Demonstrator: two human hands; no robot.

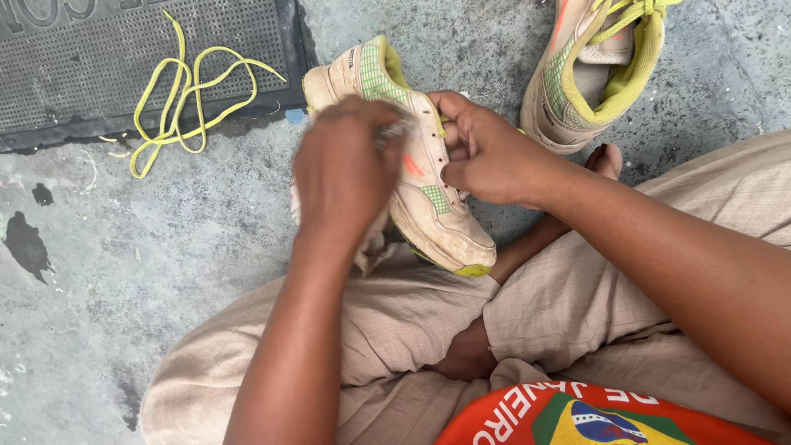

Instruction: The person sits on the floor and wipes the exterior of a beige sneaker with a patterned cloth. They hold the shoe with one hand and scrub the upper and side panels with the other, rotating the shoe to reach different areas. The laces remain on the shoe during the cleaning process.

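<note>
A dirty cream sneaker (428,198) with green mesh patches and a yellow lining is held above my crossed legs. My right hand (486,152) grips it at the lace opening, thumb inside. My left hand (346,169) is closed on a small pale cloth (371,247) and presses it against the shoe's side. A corner of the cloth hangs below the hand. The sneaker has no lace in it.
The matching sneaker (589,70), still laced in yellow, lies on the grey concrete floor (165,272) at the upper right. A loose yellow shoelace (185,91) lies across the edge of a dark rubber doormat (99,58) at the upper left. My bare foot (606,161) shows beside the right wrist.
</note>
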